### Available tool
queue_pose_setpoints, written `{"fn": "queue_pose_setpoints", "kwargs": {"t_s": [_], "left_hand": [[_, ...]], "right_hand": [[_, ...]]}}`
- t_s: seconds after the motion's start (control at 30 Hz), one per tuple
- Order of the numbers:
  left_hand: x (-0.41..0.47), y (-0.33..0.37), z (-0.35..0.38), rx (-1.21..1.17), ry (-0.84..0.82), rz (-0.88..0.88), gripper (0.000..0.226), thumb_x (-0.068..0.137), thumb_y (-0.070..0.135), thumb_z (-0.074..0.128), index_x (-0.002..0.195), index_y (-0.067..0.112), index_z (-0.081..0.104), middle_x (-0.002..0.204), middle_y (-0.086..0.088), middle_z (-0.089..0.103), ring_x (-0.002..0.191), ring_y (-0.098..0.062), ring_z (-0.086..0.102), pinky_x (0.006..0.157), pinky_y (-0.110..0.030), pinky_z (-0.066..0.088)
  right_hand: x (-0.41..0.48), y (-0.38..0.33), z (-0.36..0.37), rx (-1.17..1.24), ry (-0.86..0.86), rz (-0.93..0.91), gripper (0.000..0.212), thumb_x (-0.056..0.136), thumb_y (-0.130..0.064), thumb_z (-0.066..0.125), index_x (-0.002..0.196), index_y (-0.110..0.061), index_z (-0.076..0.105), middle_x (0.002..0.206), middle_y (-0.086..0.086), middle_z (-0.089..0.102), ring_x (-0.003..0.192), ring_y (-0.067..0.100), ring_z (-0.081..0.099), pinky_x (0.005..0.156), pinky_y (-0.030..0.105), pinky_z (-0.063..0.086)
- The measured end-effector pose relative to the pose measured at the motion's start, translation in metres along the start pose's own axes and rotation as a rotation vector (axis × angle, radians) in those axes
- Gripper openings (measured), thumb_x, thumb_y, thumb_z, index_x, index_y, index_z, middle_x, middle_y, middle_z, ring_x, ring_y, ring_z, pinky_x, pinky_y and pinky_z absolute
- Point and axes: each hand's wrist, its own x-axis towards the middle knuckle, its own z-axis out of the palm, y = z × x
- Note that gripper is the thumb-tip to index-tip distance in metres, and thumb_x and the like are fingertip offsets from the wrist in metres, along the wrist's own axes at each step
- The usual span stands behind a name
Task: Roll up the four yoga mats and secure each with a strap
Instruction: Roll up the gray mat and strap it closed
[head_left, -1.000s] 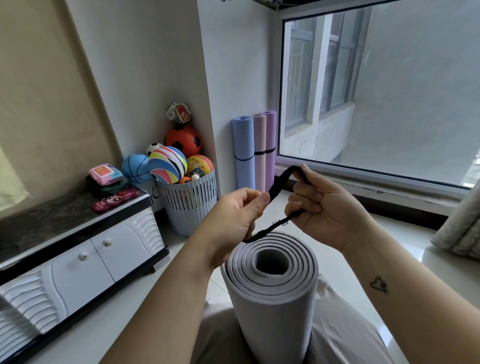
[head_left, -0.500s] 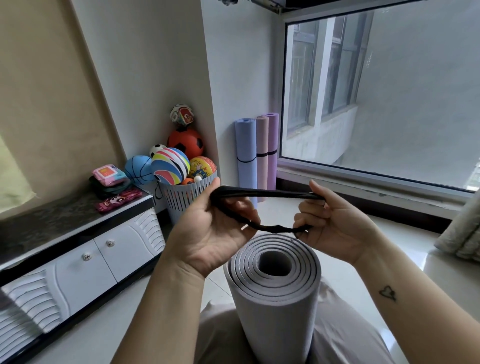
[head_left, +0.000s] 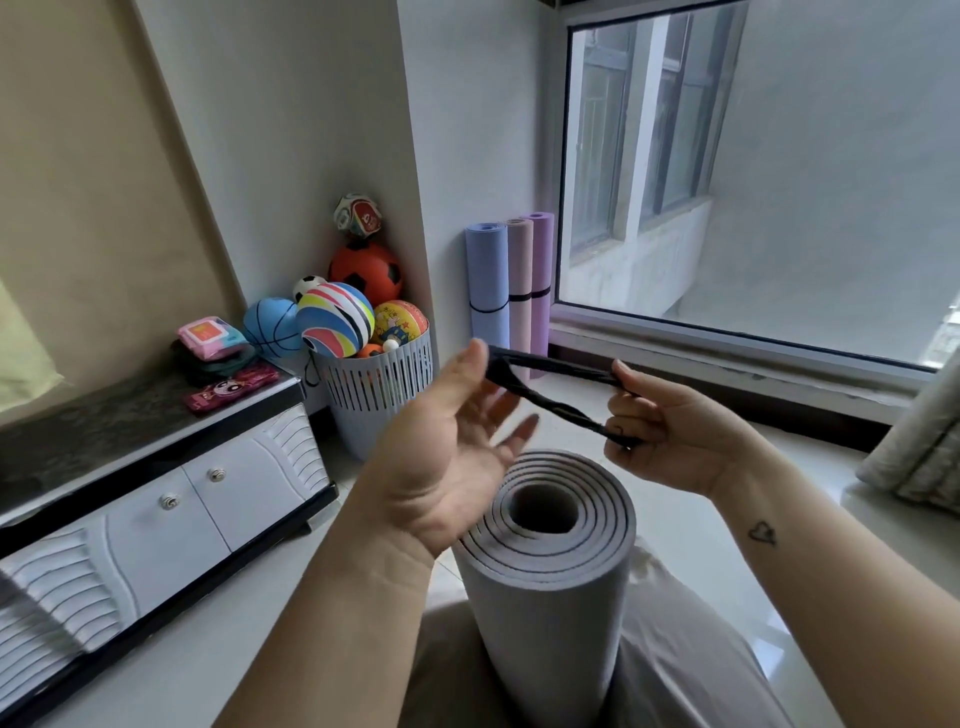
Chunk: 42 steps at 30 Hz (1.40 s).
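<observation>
Fingers (head_left: 514, 436) of the left hand (head_left: 447, 467) fan out straight and loose with the palm turned toward the camera. Its thumb stands up through one end of a flat black strap (head_left: 550, 365), which loops over the thumb tip. The right hand (head_left: 675, 436) faces it, its fingers (head_left: 631, 410) curled in and pinching both strands of the strap. The woven band is stretched into a long narrow loop between the two hands, with the lower strand slightly twisted. This loop hangs in the air just above the open end of the gray mat (head_left: 550, 613). That mat is a thick matte foam cylinder wound in a tight spiral around a hollow core, and it stands upright on the person's lap (head_left: 675, 649) between the forearms. In the far corner of the glossy tiled floor (head_left: 691, 525), a blue mat (head_left: 487, 270), a pink mat (head_left: 520, 270) and a purple mat (head_left: 541, 260) stand on end, touching side by side. Each is rolled smooth and cinched by dark bands (head_left: 487, 310) near its middle, against the wall beside the window (head_left: 753, 332). Left of them, a slotted pale plastic basket (head_left: 379, 395) holds round balls (head_left: 335, 319). At the left edge sits a low white cabinet (head_left: 156, 519) with ribbed doors, and small packets lie at the far corner of its dark mottled worktop (head_left: 78, 441).
</observation>
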Motion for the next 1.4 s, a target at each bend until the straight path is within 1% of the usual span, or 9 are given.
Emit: {"fn": "queue_pose_setpoints", "kwargs": {"t_s": [0.27,0.4,0.57,0.67,0.8,1.03,1.17,1.27,1.4], "left_hand": [[0.022,0.01,-0.012,-0.141,0.185,0.163,0.027,0.098,0.027,0.044,0.077,0.013,0.051,0.049,0.006,0.05,0.043,-0.005,0.049,0.054,-0.018,0.048],[0.028,0.006,-0.024,-0.061,0.182,0.159,0.012,0.096,0.025,0.046,0.093,0.014,0.047,0.044,0.009,0.036,0.033,-0.002,0.032,0.04,-0.013,0.035],[0.017,-0.005,-0.04,-0.218,-0.128,-0.186,0.023,0.083,0.031,0.067,0.077,0.014,0.052,0.048,0.007,0.037,0.035,-0.004,0.038,0.061,-0.016,0.044],[0.01,-0.007,-0.041,-0.322,-0.191,-0.141,0.021,0.072,0.016,0.079,0.086,0.006,0.067,0.051,0.006,0.044,0.041,-0.006,0.046,0.063,-0.027,0.054],[0.011,0.0,-0.027,-0.421,0.092,0.178,0.012,0.08,0.018,0.061,0.08,0.012,0.071,0.064,0.004,0.064,0.063,-0.011,0.063,0.062,-0.028,0.059],[0.024,0.002,-0.026,-0.587,0.218,0.344,0.011,0.091,0.02,0.059,0.096,0.021,0.068,0.073,0.007,0.07,0.09,-0.01,0.069,0.068,-0.026,0.056],[0.023,-0.004,-0.024,-0.54,0.192,0.379,0.067,0.071,0.022,0.066,0.137,0.02,0.054,0.092,0.007,0.067,0.128,-0.02,0.051,0.074,-0.028,0.056],[0.014,-0.009,-0.018,-0.437,0.164,0.35,0.075,0.07,0.021,0.065,0.142,0.019,0.046,0.093,0.006,0.066,0.097,-0.011,0.066,0.062,-0.025,0.058],[0.003,-0.022,-0.022,-0.329,0.076,0.255,0.04,0.073,0.015,0.063,0.113,0.018,0.066,0.082,0.005,0.066,0.049,-0.002,0.046,0.053,-0.015,0.044]], "right_hand": [[-0.012,-0.003,0.016,-0.2,-0.226,0.079,0.039,0.052,-0.035,0.093,0.06,-0.017,0.06,0.053,-0.005,0.043,0.048,0.008,0.046,0.058,0.025,0.051],[-0.012,0.001,0.028,0.039,-0.179,-0.055,0.04,0.047,-0.027,0.096,0.069,-0.011,0.066,0.072,0.002,0.06,0.068,0.017,0.062,0.07,0.036,0.058],[-0.007,0.003,0.038,0.446,0.053,-0.195,0.028,0.05,-0.017,0.09,0.066,-0.01,0.068,0.069,-0.001,0.058,0.06,0.012,0.059,0.071,0.029,0.053],[-0.01,0.002,0.041,0.532,0.092,-0.209,0.015,0.067,-0.019,0.079,0.064,-0.009,0.069,0.067,-0.001,0.062,0.062,0.012,0.062,0.074,0.026,0.05],[-0.016,0.005,0.05,0.596,0.112,-0.247,0.033,0.091,-0.025,0.058,0.062,-0.009,0.063,0.063,-0.004,0.057,0.053,0.009,0.057,0.072,0.023,0.043],[-0.024,0.036,0.062,0.506,0.011,-0.328,0.024,0.078,-0.03,0.065,0.06,-0.016,0.06,0.059,-0.005,0.052,0.06,0.01,0.056,0.066,0.025,0.052],[-0.024,0.048,0.06,0.5,-0.047,-0.421,0.03,0.051,-0.027,0.09,0.06,-0.018,0.064,0.061,-0.005,0.055,0.065,0.011,0.06,0.077,0.029,0.053],[-0.028,0.045,0.063,0.495,0.012,-0.462,0.021,0.066,-0.03,0.078,0.057,-0.018,0.062,0.056,-0.007,0.052,0.058,0.009,0.057,0.072,0.024,0.052],[-0.031,0.036,0.065,0.515,0.122,-0.489,0.021,0.08,-0.029,0.058,0.062,-0.018,0.055,0.05,-0.007,0.045,0.044,0.007,0.043,0.054,0.019,0.045]]}}
